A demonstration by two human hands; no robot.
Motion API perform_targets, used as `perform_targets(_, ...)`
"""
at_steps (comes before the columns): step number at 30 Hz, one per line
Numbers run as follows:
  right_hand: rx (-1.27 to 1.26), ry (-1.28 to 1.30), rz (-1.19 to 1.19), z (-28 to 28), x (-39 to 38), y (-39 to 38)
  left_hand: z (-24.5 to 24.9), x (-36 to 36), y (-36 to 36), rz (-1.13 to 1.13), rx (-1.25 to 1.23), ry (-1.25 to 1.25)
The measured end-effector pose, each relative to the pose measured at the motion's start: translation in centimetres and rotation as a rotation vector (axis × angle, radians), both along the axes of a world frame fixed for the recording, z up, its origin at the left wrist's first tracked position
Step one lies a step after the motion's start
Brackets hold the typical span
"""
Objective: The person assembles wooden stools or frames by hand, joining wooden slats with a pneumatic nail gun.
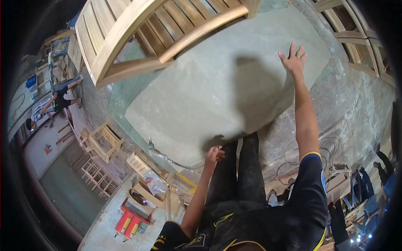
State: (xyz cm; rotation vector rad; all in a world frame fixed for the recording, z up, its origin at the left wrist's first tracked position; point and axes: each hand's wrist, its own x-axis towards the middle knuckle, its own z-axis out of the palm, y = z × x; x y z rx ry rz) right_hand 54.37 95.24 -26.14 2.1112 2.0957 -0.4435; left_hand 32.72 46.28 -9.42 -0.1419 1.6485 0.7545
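My right hand is stretched far forward over a grey-green sheet on the floor, its fingers spread and holding nothing. Whether it touches the sheet cannot be told. Close to my thighs, my left hand hangs with loosely curled fingers and nothing visible in them. A slatted wooden piece of furniture, with a curved rail, stands at the top left on the far side of the sheet. Neither hand touches it. Shadows of my head and hand fall across the sheet.
A hose with a metal fitting lies by the sheet's left edge. Wooden frames stand at upper right. Small wooden frame, red tool case and coiled cable lie around. Another person sits far left; several people are lower right.
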Motion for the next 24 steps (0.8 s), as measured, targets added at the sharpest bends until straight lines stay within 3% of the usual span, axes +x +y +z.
perform_targets(1,-0.039,-0.008,-0.009,1.0,-0.5,-0.5,0.5,0.5,-0.4,-0.025,0.039,0.014)
perform_targets(4,0.326,0.262,-0.060,-0.5,-0.3,-4.2,1.0,1.5,-2.3,-0.126,-0.027,0.121)
perform_targets(7,0.434,0.444,-0.054,2.1,-0.4,-13.5,-0.7,1.4,-8.4,-0.528,-0.037,0.445)
perform_targets(8,0.495,0.554,0.028,3.8,0.3,-17.5,-1.6,1.2,-11.1,-0.513,-0.054,0.457)
perform_targets(9,0.270,0.471,-0.081,4.0,0.9,-22.4,-1.9,0.7,-12.8,-0.497,-0.067,0.474)
perform_targets(11,-0.320,0.141,-0.080,5.9,3.1,-30.8,0.8,-0.7,-12.9,-0.274,-0.254,0.158)
perform_targets(12,-0.161,0.094,-0.010,4.5,5.7,-37.1,1.8,-1.6,-12.8,-0.234,-0.259,0.078)
perform_targets(13,-0.262,0.123,-0.200,7.6,7.4,-40.3,2.4,-2.3,-12.8,-0.196,-0.263,-0.009)
perform_targets(14,-0.210,0.204,-0.071,3.6,12.3,-46.2,2.1,-3.1,-13.3,-0.156,-0.200,-0.026)
perform_targets(16,-0.682,0.538,-0.604,7.3,17.9,-51.3,1.0,-4.7,-12.6,-0.160,-0.110,-0.014)
perform_targets(17,-0.802,0.612,-0.996,14.4,18.1,-51.5,0.7,-5.3,-11.4,-0.201,-0.087,0.014)
perform_targets(20,-0.585,0.388,-0.852,22.6,24.0,-54.2,-0.3,-6.3,-7.2,-0.303,-0.031,0.015)
perform_targets(21,-0.401,0.535,-0.987,26.7,24.2,-54.6,-0.6,-6.5,-5.4,-0.319,-0.035,0.016)
perform_targets(24,0.040,0.839,-1.250,30.4,26.5,-58.2,0.6,-5.4,-0.6,-0.415,0.106,0.027)
